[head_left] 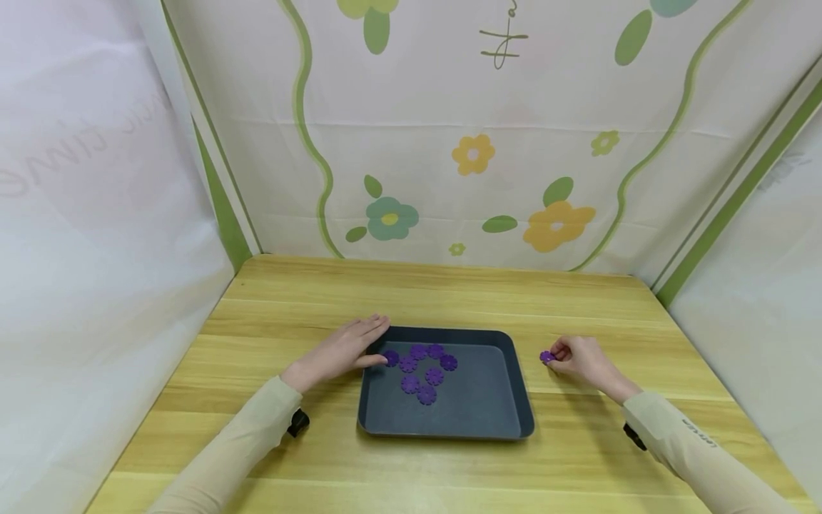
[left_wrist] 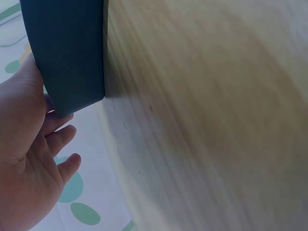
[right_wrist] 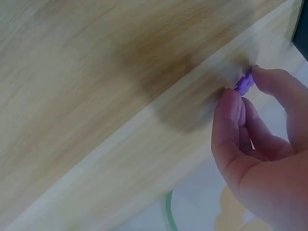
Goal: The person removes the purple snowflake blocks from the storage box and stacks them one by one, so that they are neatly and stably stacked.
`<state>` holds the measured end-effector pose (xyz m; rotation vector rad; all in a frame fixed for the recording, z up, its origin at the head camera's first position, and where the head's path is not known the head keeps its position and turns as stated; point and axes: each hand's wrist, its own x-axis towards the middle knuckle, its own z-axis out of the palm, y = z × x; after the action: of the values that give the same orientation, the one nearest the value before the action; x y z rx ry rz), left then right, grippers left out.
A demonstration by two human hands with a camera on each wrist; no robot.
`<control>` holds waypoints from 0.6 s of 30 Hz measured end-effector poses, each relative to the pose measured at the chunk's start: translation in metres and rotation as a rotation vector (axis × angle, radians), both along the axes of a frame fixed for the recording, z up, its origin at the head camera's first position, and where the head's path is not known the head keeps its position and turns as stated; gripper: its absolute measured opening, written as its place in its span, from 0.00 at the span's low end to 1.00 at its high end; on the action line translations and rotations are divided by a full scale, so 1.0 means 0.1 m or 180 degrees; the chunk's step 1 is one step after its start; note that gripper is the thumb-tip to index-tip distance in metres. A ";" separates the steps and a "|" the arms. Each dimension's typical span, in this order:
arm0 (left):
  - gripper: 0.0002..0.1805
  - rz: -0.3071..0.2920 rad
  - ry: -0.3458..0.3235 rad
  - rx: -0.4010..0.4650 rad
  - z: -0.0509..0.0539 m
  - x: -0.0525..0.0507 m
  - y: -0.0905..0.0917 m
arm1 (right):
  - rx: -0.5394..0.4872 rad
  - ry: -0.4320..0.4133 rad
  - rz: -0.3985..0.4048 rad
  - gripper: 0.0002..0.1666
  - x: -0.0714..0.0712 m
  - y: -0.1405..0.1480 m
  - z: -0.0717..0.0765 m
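A dark grey rectangular tray (head_left: 478, 414) stands on the table with several purple flower-shaped discs (head_left: 434, 376) lying flat in its left and middle part. My left hand (head_left: 340, 350) rests at the tray's far left corner, fingers extended and thumb reaching over the left rim near a disc. In the left wrist view, the fingers of that hand (left_wrist: 29, 144) are beside the tray's outer corner (left_wrist: 67, 57). To the right of the tray, my right hand (head_left: 581, 363) pinches one purple disc (head_left: 547, 357) between thumb and fingertips, close above the table.
The wooden table (head_left: 449, 475) extends around the tray on all sides. Behind it hangs a white cloth (head_left: 411, 93) printed with flowers and green lines; pale cloth walls (head_left: 83, 250) border the left and right.
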<state>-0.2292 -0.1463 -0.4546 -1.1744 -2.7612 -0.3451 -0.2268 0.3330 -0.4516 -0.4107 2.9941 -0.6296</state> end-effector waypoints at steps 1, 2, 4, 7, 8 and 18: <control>0.40 0.0002 -0.0004 0.0004 0.00 0.00 0.00 | 0.0002 0.0004 0.0003 0.10 0.00 0.00 0.00; 0.40 0.0004 0.0002 0.0002 0.00 0.00 0.00 | 0.0006 0.0005 0.0003 0.10 0.00 0.00 0.00; 0.40 0.0005 0.0016 0.0007 0.00 0.00 0.00 | 0.0013 0.0011 0.0005 0.10 0.00 0.00 0.01; 0.40 -0.0007 0.0037 0.0015 0.00 0.00 0.00 | 0.0025 0.0015 -0.0004 0.10 0.01 0.00 0.01; 0.40 -0.0011 0.0049 0.0012 -0.01 -0.01 0.00 | 0.0031 0.0019 0.0003 0.10 0.01 -0.01 0.01; 0.39 -0.0010 0.0084 0.0014 -0.03 0.00 0.00 | 0.0034 0.0005 0.0025 0.11 0.02 -0.01 0.02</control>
<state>-0.2294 -0.1463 -0.4571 -1.1740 -2.7350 -0.3332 -0.2247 0.3322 -0.4495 -0.4222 2.9945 -0.6125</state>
